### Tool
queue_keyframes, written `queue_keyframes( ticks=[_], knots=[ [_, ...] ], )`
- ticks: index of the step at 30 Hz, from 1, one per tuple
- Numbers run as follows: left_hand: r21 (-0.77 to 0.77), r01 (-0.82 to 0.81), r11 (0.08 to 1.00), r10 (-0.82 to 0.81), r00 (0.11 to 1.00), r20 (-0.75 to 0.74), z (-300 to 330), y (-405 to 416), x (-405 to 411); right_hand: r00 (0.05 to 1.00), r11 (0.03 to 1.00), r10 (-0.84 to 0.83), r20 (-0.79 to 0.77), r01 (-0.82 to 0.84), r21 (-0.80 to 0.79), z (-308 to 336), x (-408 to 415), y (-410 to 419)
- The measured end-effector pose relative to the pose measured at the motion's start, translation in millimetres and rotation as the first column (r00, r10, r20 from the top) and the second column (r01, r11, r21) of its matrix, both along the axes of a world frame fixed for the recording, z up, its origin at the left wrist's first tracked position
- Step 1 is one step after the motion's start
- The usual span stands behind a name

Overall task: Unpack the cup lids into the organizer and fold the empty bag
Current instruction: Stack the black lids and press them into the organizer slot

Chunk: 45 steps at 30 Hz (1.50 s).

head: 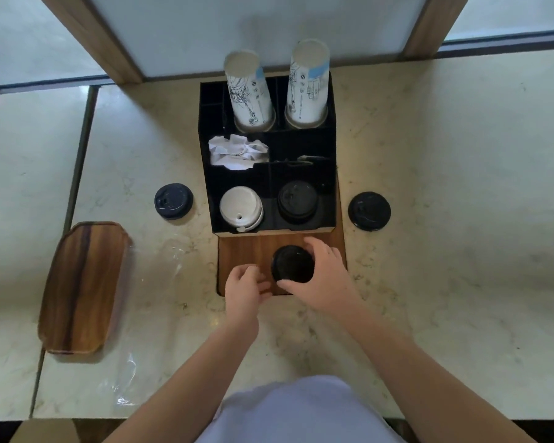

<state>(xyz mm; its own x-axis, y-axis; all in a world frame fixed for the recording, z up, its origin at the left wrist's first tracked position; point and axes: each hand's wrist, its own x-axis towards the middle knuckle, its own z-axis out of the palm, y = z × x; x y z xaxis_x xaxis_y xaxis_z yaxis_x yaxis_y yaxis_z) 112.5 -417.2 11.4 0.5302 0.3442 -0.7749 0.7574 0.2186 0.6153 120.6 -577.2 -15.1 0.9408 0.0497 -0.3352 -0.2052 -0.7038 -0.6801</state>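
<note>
Lids in hand: a black stack of cup lids sits upright over the wooden board, just before the organizer.
Right hand: right hand wraps the stack from the right, fingers curled over its far side and thumb at the near edge, clamped on it.
Left hand: left hand is just left of the stack, fingers loosely curled, slightly apart, holding nothing.
Bag: clear plastic bag lies flat on the table, left of the arms, its long axis running near to far.
Tray: wooden tray beside the bag.
Loose lids: one black lid left of the organizer, another lid on its right.
Organizer: black organizer holds white lids front left, black lids front right, crumpled napkins behind, and two upside-down cup stacks at the rear.
</note>
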Motion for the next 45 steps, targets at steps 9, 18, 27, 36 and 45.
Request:
queue_keyframes(
  ticks=[9,18,27,36,45],
  knots=[
    [-0.866,0.225,0.447,-0.443,0.896,0.004,27,-1,-3,0.976,0.944,0.216,-0.009,-0.207,0.258,66,-30,-28],
    [-0.906,0.143,0.399,-0.246,0.968,0.045,33,-8,-8,0.938,0.899,0.327,-0.112,-0.273,0.342,68,-13,-65],
    [-0.837,0.08,0.542,-0.199,0.979,-0.035,31,-24,-7,0.983,0.923,-0.169,-0.07,0.133,-0.361,-7,89,-145],
    [-0.755,0.07,0.652,-0.169,0.984,-0.055,21,-25,4,0.988,0.933,-0.146,-0.047,0.122,-0.339,-39,83,-130],
    [-0.66,0.021,0.751,-0.133,0.984,-0.12,16,-24,4,0.995,0.995,-0.101,0.014,0.1,0.028,15,-15,-78]
  ],
)
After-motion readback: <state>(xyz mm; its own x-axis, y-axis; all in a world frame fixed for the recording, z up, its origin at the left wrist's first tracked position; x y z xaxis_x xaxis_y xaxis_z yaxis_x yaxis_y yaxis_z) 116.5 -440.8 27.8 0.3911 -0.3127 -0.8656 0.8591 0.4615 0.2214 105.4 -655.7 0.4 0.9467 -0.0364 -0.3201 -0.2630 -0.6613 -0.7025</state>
